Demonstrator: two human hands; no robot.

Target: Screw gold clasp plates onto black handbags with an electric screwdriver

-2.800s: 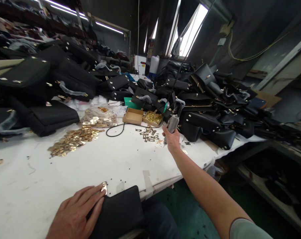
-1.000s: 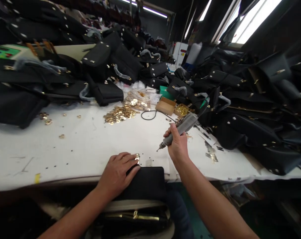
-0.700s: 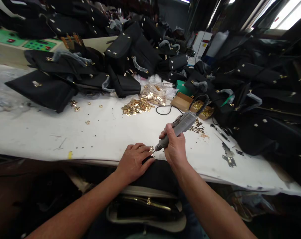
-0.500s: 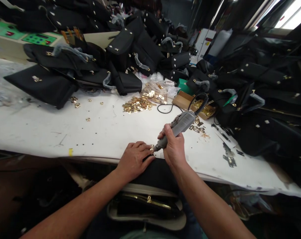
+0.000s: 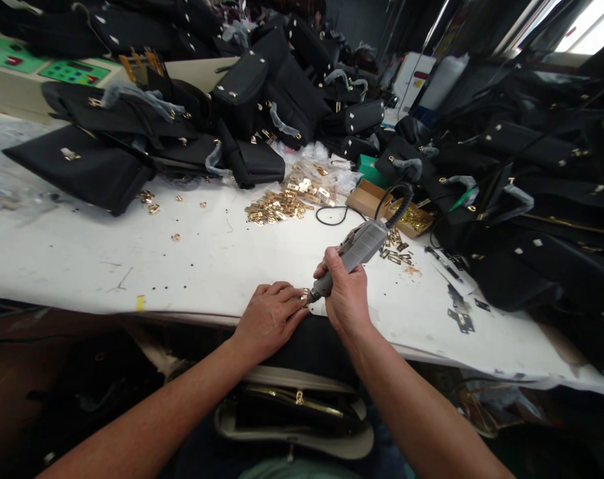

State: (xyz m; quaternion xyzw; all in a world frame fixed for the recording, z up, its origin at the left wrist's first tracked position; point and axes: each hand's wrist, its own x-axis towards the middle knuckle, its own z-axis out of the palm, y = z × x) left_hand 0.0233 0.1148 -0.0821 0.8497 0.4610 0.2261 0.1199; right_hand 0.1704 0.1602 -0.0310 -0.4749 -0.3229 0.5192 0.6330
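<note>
My right hand is wrapped round a grey electric screwdriver, tilted with its tip down to the left. That tip meets a small gold fitting at the table's front edge. My left hand lies palm down beside it, its fingertips and thumb closing about the fitting on the flap of a black handbag. Below, the bag's light-edged mouth gapes open in my lap, showing a gold zip. My fingers partly hide the fitting, and the bit's very end is hard to make out.
Gold plates are heaped on the white table. A cardboard box of small gold parts stands right of them. Black bags crowd the back and both sides. Dark metal plates lie at right; a cable loops from the screwdriver.
The screwdriver and my right hand have shifted very slightly left. My left hand stays at the fitting, and the view has moved a little.
</note>
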